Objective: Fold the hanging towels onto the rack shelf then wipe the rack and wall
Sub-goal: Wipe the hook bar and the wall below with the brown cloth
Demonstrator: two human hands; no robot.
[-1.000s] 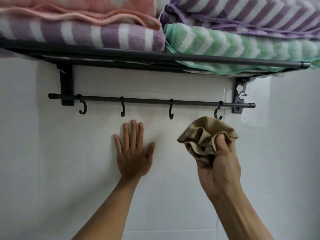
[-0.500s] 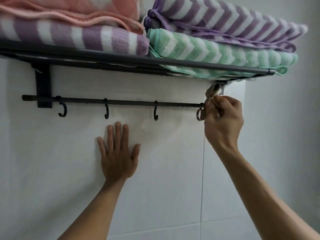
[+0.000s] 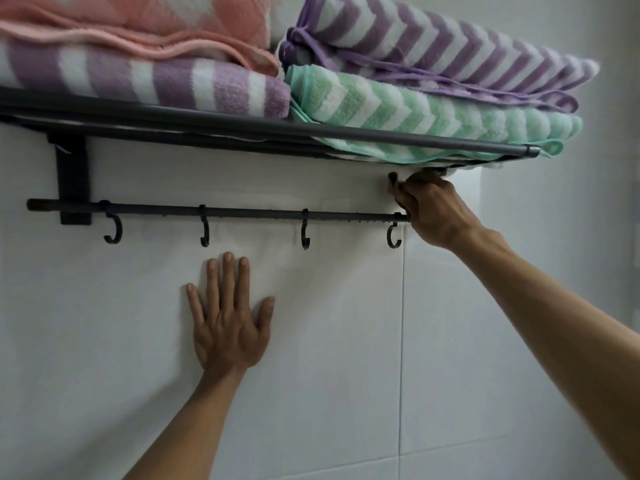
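Four fluffy folded towels (image 3: 433,109) on black rack (image 3: 242,128), left hand (image 3: 228,330) flat — fingers apart (smooth wall (image 3: 346,375)), right hand (image 3: 433,213) grip unclear.

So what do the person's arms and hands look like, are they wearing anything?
Both are bare. The left hand and right hand have no gloves, rings or watch that show, and no sleeves cover either forearm. The nails look short and unpainted.

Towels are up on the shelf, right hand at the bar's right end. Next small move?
Probably slide the right hand leftward along the hook bar, wiping toward the hooks. It sits curled at the bar's right end, the left hand lies flat on the wall, and the bar's length lies leftward.
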